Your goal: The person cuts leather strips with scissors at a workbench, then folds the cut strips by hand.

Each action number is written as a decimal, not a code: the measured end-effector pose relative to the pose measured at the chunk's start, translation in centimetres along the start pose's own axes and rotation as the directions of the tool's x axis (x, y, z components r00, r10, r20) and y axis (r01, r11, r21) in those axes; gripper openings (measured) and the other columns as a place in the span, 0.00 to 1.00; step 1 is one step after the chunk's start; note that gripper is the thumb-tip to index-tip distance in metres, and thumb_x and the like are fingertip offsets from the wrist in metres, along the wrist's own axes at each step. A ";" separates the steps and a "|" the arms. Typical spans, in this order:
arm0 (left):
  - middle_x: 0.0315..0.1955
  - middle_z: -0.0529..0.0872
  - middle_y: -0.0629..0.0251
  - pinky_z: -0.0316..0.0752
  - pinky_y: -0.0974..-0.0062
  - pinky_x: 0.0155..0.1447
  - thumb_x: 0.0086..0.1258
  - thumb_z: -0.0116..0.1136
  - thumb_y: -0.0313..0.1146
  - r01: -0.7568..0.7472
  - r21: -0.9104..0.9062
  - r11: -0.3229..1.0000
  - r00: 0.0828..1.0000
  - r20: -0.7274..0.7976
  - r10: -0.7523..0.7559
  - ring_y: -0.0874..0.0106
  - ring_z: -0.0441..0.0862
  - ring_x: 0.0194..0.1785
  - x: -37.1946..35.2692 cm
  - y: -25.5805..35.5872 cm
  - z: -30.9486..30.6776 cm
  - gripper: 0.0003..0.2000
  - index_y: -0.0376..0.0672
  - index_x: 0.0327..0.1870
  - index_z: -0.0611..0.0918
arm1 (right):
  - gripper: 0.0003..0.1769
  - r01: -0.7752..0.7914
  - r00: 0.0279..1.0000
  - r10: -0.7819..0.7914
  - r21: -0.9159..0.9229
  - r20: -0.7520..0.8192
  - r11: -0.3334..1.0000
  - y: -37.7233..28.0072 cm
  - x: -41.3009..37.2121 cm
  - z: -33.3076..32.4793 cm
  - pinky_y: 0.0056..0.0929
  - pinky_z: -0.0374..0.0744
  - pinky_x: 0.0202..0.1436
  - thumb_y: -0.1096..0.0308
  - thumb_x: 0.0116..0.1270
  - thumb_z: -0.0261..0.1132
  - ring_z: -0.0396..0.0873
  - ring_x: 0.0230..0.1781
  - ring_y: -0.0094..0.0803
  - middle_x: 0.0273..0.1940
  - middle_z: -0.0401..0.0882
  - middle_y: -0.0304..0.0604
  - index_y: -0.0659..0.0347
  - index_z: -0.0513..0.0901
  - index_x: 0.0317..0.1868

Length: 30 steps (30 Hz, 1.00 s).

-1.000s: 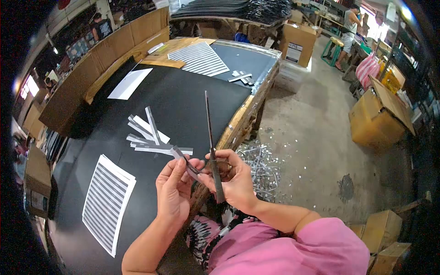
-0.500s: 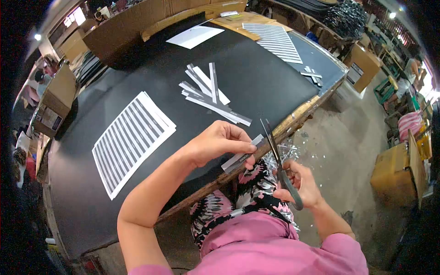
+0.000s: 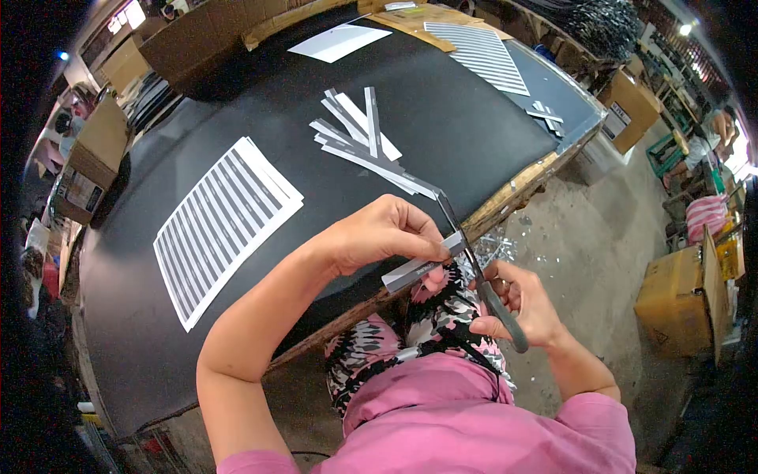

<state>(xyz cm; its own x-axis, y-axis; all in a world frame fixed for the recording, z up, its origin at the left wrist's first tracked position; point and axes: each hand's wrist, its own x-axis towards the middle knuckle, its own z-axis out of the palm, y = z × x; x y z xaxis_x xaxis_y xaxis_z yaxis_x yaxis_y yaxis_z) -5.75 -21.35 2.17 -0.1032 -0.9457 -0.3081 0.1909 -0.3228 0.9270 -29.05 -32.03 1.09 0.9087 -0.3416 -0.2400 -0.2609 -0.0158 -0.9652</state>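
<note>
Observed strip [image 3: 407, 274] above near edge of table [image 3: 450, 134], pinched between thumb and fingers of left hand [image 3: 387, 237]. Noted scissors [image 3: 492, 300] grasped in right hand [image 3: 525, 308], fingers curled about handle, blades pointing far, at strip's right end; cannot tell whether touching. Found loose strips [image 3: 373, 126] on table, beyond left hand; striped sheets [image 3: 225, 233] to left; scraps [image 3: 500, 248] on floor to right.

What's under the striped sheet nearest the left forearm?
Beneath the striped sheet, a white paper edge peeks out, with black tabletop around it. The rest is covered; I can't count sheets.
</note>
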 end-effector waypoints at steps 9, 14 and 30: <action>0.25 0.87 0.57 0.80 0.76 0.34 0.62 0.61 0.27 -0.001 -0.001 1.000 1.000 -0.013 0.001 0.71 0.84 0.27 0.0 0.1 0.1 0.07 0.29 0.33 0.83 | 0.29 0.024 1.000 -0.024 -0.014 0.012 1.000 0.8 0.2 -0.2 0.13 0.67 0.28 0.65 0.48 0.81 0.71 0.27 0.14 0.27 0.74 0.31 0.66 0.75 0.47; 0.26 0.87 0.57 0.79 0.78 0.33 0.62 0.62 0.28 0.029 -0.006 1.000 1.000 -0.009 -0.029 0.73 0.84 0.26 0.1 0.0 0.4 0.08 0.30 0.33 0.84 | 0.30 0.002 1.000 -0.003 -0.059 -0.007 0.998 1.3 -0.4 -0.3 0.12 0.66 0.26 0.65 0.49 0.81 0.71 0.26 0.14 0.27 0.74 0.32 0.67 0.75 0.47; 0.29 0.88 0.58 0.79 0.79 0.42 0.64 0.65 0.31 0.035 0.064 0.997 0.999 -0.016 -0.034 0.74 0.86 0.33 0.7 -1.1 0.7 0.09 0.32 0.33 0.84 | 0.27 -0.105 0.954 0.114 0.048 -0.278 0.993 2.9 -2.3 0.5 0.18 0.65 0.16 0.73 0.50 0.78 0.73 0.16 0.18 0.21 0.78 0.37 0.68 0.74 0.47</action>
<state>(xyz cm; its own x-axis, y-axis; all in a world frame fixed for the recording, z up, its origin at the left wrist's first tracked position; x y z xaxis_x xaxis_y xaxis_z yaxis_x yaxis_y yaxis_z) -6.68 -21.67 1.11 -0.0936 -0.9347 -0.3429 0.1245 -0.3527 0.9274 -31.71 -30.85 -1.19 0.7463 -0.5888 -0.3104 -0.3391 0.0648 -0.9385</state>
